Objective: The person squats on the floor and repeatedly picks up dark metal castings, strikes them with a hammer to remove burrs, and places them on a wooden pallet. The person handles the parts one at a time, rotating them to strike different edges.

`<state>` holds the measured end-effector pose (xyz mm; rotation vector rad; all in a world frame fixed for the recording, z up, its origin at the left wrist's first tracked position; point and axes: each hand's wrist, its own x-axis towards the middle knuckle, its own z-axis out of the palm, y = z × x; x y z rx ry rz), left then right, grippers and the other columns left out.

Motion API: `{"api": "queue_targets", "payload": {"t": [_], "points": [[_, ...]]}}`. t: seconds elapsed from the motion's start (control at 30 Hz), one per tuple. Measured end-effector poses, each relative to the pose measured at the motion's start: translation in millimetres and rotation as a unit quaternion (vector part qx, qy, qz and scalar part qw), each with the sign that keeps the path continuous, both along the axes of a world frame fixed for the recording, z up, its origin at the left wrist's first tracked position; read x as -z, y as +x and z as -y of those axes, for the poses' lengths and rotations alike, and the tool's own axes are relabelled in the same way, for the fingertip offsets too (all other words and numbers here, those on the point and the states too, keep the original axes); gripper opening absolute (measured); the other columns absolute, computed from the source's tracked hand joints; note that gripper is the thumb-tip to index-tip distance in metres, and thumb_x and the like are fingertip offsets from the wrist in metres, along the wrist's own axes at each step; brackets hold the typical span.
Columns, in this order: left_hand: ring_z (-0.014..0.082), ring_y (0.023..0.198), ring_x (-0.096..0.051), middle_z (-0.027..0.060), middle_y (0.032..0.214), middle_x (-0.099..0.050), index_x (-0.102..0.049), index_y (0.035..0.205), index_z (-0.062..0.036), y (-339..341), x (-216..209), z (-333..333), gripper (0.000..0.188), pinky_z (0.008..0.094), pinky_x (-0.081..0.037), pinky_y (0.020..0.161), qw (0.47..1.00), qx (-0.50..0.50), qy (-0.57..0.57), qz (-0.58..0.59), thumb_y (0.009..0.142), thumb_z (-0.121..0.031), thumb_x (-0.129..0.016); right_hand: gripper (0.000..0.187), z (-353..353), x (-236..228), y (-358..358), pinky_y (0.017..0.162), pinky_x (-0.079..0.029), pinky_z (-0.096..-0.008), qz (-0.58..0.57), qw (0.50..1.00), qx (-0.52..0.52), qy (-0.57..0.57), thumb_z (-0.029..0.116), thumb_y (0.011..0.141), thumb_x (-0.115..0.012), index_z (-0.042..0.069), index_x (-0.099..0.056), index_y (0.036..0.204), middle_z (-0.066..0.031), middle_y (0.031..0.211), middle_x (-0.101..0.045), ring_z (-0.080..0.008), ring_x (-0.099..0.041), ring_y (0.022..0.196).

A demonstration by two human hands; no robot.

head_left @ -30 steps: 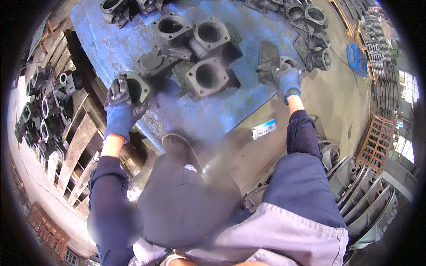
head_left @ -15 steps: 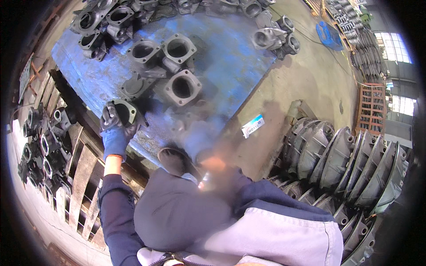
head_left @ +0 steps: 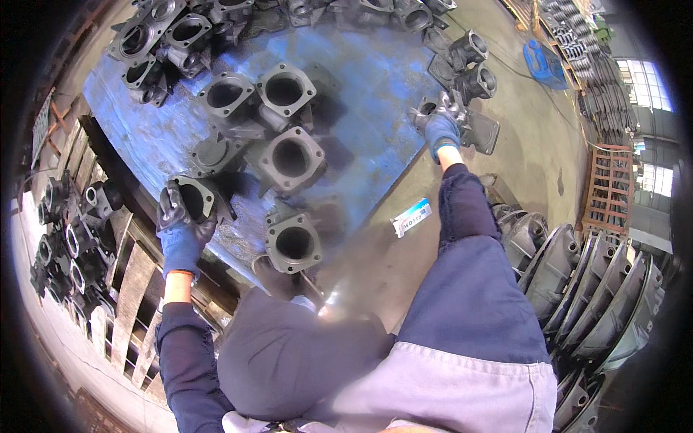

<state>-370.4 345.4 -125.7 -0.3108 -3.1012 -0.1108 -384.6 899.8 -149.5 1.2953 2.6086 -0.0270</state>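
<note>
My left hand point(head_left: 180, 234), in a blue glove with blackened fingers, is wrapped round the rim of a grey metal casting point(head_left: 208, 196) with a round bore, at the left edge of the blue table point(head_left: 368, 159). My right arm reaches out to the table's far right edge. There my gloved right hand point(head_left: 442, 124) is closed on another grey casting, whose square flange point(head_left: 481, 133) sticks out beside it. Between my hands stand several castings with square flanges and round bores. The closest casting point(head_left: 294, 244) sits at the table's front edge.
More castings point(head_left: 189, 30) crowd the far side of the table. A small white-and-blue packet point(head_left: 412, 218) lies right of the table. Large ribbed housings point(head_left: 577, 289) are stacked at the right. At the left, castings point(head_left: 79, 238) stand near a wooden pallet point(head_left: 137, 289).
My right hand, blurred close to my body before, has swung out to the far right and closed on a casting there. A casting now stands at the front edge. My left hand keeps its hold.
</note>
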Motion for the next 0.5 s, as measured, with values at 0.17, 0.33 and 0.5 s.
{"api": "queue_targets", "payload": {"t": [0.17, 0.33, 0.5], "points": [[0.0454, 0.115, -0.055, 0.028, 0.133, -0.049, -0.038, 0.141, 0.0042, 0, 0, -1, 0.092, 0.0493, -0.05, 0.097, 0.999, 0.001, 0.034, -0.005, 0.074, -0.046, -0.076, 0.044, -34, 17, -10, 0.106, -0.042, -0.0496, -0.171, 0.972, 0.156, 0.042, 0.042, 0.099, -0.049, 0.015, -0.056, 0.132, -0.0147, 0.134, -0.059, -0.0318, -0.057, 0.124], [0.0456, 0.118, -0.052, 0.0294, 0.133, -0.048, -0.037, 0.141, 0.0051, -1, 4, 1, 0.096, 0.0492, -0.048, 0.099, 1.0, -0.01, -0.026, 0.001, 0.071, -0.047, -0.076, 0.035, -70, 9, 29, 0.091, -0.051, -0.0407, 0.066, 0.977, -0.153, 0.13, 0.029, 0.092, -0.056, 0.001, -0.066, 0.11, -0.0179, 0.109, -0.07, -0.0339, -0.067, 0.102], [0.0461, 0.118, -0.053, 0.0301, 0.133, -0.049, -0.038, 0.141, 0.0068, -2, 6, 6, 0.097, 0.0467, -0.048, 0.101, 0.999, 0.005, -0.028, 0.018, 0.068, -0.044, -0.078, 0.036, -66, -2, 83, 0.09, -0.05, -0.0383, 0.024, 0.992, -0.113, 0.057, 0.033, 0.09, -0.056, 0.003, -0.068, 0.107, -0.018, 0.104, -0.071, -0.0291, -0.067, 0.102]]}}
